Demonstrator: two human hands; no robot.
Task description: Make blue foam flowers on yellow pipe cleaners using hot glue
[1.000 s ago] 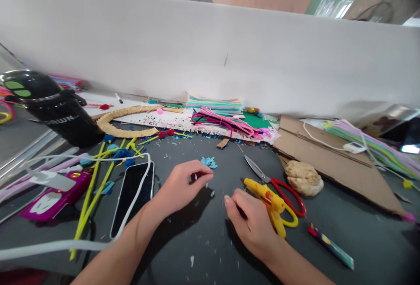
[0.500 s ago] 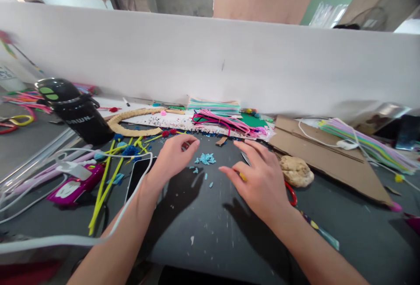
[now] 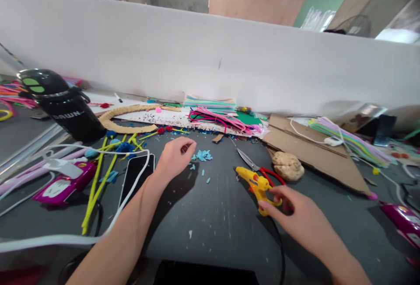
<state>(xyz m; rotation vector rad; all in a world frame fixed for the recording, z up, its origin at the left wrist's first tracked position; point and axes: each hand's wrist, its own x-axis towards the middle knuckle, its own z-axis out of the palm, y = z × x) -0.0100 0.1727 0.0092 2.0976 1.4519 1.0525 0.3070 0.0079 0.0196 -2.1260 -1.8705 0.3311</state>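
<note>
Scissors (image 3: 252, 164), one pair, are lying against one yellow glue gun (image 3: 254, 181) on the right of my desk (image 3: 213, 232), crowding its grip. My right hand (image 3: 297, 208) is touching that grip, thumb and fingers bent around it; whether they are clamping, I cannot tell. My left hand (image 3: 175, 157) is hovering just left of one heap of blue scraps (image 3: 204, 156), fingertips near the thumb; whether they are meeting or gripping anything, I cannot tell. Three loose scraps (image 3: 202, 172) are lying nearer me. At the left, one white cable (image 3: 65, 239) is crossing over one phone (image 3: 134, 169). One black bottle (image 3: 74, 110) is standing far left, near one tan ring (image 3: 131, 129). Two red pompoms (image 3: 160, 131) are sitting by the ring. One beige lump (image 3: 288, 167) is resting right of the scissors, beside cardboard (image 3: 328, 165).
</note>
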